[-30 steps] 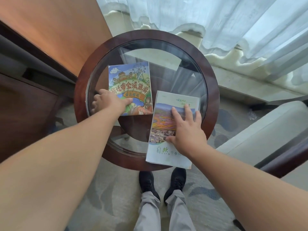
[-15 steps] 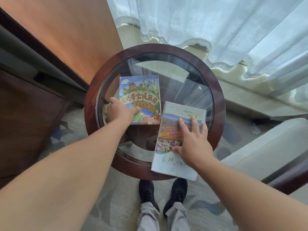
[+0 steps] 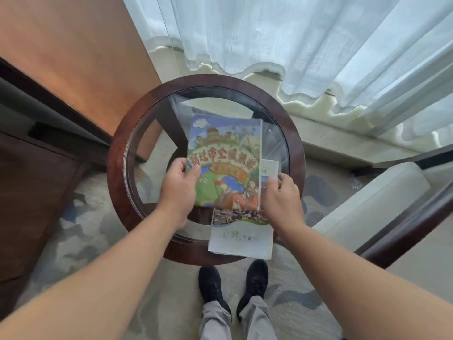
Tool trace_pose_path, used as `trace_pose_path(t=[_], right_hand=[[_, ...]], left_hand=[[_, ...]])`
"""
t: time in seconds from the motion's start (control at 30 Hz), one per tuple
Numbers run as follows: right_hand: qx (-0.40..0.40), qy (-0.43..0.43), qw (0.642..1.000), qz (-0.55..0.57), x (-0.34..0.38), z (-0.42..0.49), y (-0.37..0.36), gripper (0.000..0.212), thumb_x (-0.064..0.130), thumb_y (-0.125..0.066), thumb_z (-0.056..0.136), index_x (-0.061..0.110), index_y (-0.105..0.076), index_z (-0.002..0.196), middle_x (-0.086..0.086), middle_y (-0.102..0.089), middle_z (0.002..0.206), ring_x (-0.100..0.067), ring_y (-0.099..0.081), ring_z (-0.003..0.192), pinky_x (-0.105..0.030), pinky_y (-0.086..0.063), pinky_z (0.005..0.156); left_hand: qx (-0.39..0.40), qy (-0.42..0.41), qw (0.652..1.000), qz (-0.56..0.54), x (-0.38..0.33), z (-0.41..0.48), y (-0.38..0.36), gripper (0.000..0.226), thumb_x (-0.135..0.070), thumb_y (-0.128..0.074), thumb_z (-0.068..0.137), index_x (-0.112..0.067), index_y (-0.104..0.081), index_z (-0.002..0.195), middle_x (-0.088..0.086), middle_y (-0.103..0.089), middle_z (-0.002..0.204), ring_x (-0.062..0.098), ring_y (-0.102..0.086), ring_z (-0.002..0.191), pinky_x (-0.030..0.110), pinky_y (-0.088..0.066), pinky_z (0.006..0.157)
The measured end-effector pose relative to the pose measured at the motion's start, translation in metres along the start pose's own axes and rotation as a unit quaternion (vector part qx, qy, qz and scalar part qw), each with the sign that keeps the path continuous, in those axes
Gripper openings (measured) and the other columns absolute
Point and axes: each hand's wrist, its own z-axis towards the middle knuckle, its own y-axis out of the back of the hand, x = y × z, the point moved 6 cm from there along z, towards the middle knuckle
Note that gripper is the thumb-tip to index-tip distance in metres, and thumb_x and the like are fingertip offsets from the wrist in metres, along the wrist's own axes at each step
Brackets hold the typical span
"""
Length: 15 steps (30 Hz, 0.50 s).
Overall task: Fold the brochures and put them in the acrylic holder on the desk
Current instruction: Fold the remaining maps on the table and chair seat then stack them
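Cartoon brochure [image 3: 224, 153] pinched at left edge by left hand [image 3: 180, 190], overlapping white brochure [image 3: 241, 238]

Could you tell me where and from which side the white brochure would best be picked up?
Probably by its near short edge, from the person's side. The white brochure lies flat, and that end juts past the table rim, so fingers can slip under it. Its far part is covered by the cartoon brochure, held by the left hand and right hand.

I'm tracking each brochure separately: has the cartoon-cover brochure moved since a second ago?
Yes. The cartoon brochure, held by the left hand, has shifted right across the glass table and now overlaps the landscape brochure.
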Motion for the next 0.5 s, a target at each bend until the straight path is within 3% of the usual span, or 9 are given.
trace_pose_path(t=[0.13,0.23,0.33,0.5], right_hand=[[0.049,-0.056,0.997,-0.030,-0.015,-0.002,-0.003,0.043,0.052,-0.039,0.098,0.018,-0.050,0.121,-0.003,-0.058,0.114,-0.018,-0.052,0.087,-0.031,-0.034,0.064],[0.057,-0.069,0.996,-0.025,-0.019,0.001,-0.005,0.035,0.047,-0.055,0.092,0.021,-0.053,0.116,0.001,-0.061,0.111,-0.012,-0.057,0.082,-0.028,-0.038,0.055],[0.054,-0.084,0.994,-0.040,-0.021,0.005,-0.006,0.035,0.040,-0.062,0.090,0.019,-0.055,0.116,-0.002,-0.059,0.114,-0.019,-0.061,0.088,-0.026,-0.038,0.053],[0.050,-0.109,0.992,-0.043,-0.026,0.009,-0.009,0.030,0.033,-0.064,0.089,0.015,-0.055,0.112,-0.004,-0.063,0.110,-0.020,-0.062,0.085,-0.027,-0.040,0.051]], left_hand=[[-0.003,0.012,0.986,0.165,0.039,-0.024,-0.024,0.010,-0.024,-0.054,0.098,-0.019,-0.054,0.089,0.004,-0.069,0.089,0.022,-0.068,0.079,0.033,-0.056,0.061],[-0.013,0.011,0.958,0.287,0.051,-0.027,-0.028,0.018,-0.032,-0.057,0.093,-0.016,-0.053,0.085,-0.001,-0.060,0.085,0.019,-0.058,0.076,0.034,-0.044,0.059],[-0.019,0.013,0.922,0.387,0.051,-0.026,-0.028,0.023,-0.037,-0.062,0.089,-0.018,-0.048,0.090,0.001,-0.049,0.100,0.023,-0.053,0.090,0.034,-0.042,0.070],[0.000,0.014,0.914,0.405,0.042,-0.021,-0.041,0.045,-0.033,-0.065,0.086,-0.024,-0.043,0.123,0.004,-0.044,0.116,0.027,-0.054,0.103,0.039,-0.048,0.083]])
